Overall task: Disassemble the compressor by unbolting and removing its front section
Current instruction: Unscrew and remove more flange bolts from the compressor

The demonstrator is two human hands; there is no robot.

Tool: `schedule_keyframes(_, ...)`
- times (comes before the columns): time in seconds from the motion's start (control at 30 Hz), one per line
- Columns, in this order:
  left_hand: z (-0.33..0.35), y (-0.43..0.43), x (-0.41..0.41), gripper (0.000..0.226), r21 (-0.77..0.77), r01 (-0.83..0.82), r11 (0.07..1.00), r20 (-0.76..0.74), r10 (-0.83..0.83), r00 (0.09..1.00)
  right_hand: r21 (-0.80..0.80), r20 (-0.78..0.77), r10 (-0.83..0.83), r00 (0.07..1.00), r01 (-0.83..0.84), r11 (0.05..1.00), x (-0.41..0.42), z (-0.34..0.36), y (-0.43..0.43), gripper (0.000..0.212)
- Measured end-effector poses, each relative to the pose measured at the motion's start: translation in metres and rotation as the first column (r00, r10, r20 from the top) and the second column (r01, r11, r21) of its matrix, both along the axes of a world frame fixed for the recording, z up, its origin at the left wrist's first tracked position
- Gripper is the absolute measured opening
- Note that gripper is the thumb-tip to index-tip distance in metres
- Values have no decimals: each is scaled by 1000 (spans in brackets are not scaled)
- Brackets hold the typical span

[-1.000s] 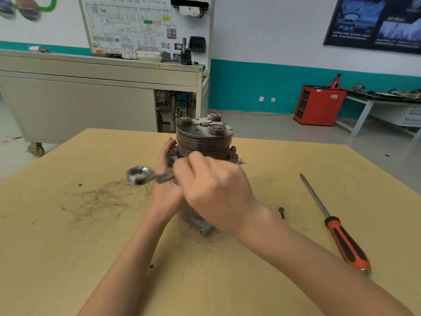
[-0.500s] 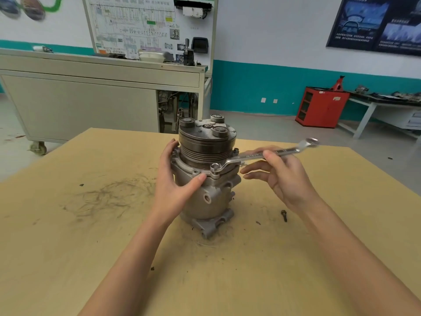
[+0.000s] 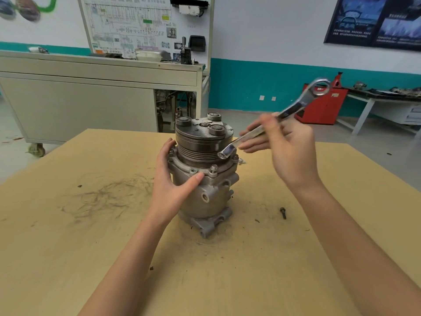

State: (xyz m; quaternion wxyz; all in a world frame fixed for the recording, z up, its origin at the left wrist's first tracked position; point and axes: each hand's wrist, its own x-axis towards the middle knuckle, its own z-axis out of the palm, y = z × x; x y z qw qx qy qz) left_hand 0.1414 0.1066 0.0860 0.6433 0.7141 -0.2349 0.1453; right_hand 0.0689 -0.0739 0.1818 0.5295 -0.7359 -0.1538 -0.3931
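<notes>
A grey metal compressor (image 3: pixel 206 192) stands upright on the wooden table (image 3: pixel 68 247), its grooved pulley front section (image 3: pixel 200 144) on top. A raised bolt (image 3: pixel 214 169) sticks up from the front flange. My left hand (image 3: pixel 172 185) wraps around the left side of the body, thumb on the flange. My right hand (image 3: pixel 289 151) holds a silver double ring wrench (image 3: pixel 273 119) tilted in the air to the right of the pulley. Its lower ring end hovers beside the pulley, off the bolt.
A loose dark bolt (image 3: pixel 283 212) lies on the table right of the compressor. Scratch marks darken the tabletop at left. Behind the table stand a grey wheeled cabinet (image 3: pixel 91 106) with a wiring board, a red stand (image 3: pixel 323 106) and a white bench (image 3: pixel 387 103).
The wrench has lifted off the front flange bolt and tilted upward in my right hand. My left hand has stayed on the compressor body. The view shifted, and the screwdriver left the frame.
</notes>
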Motion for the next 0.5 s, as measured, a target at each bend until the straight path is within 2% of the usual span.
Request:
schedule_keyframes(0.03,0,-1,0,98,-2,-2,1000,3,2,1000,-191,128,-61,990,85,978,-6,0,10,31)
schedule_keyframes(0.07,-1,-1,2,98,-5,-5,1000,5,5,1000,-380,277,-107,955,211,900,-10,-1,19,33)
schedule_keyframes(0.1,-2,-1,3,96,-10,-7,1000,5,7,1000,-529,417,-126,900,353,772,-13,-4,28,36)
schedule_keyframes(0.13,-3,-1,4,95,-15,-6,1000,7,6,1000,-610,520,-139,843,480,630,-15,-7,36,37)
schedule_keyframes(0.2,-5,0,5,94,-22,4,1000,8,-3,1000,-661,615,-164,771,618,426,-18,-11,50,25)
schedule_keyframes(0.27,-3,-4,5,93,-60,34,998,-8,-35,999,-647,668,-191,719,688,328,-21,-16,62,15)
schedule_keyframes(0.4,3,-17,8,76,-331,-13,944,-134,-33,990,-619,721,-199,663,747,243,-24,-28,82,10)
schedule_keyframes(0.5,2,-16,9,70,-321,15,947,-141,-63,988,-606,735,-228,638,770,202,-21,-39,93,9)
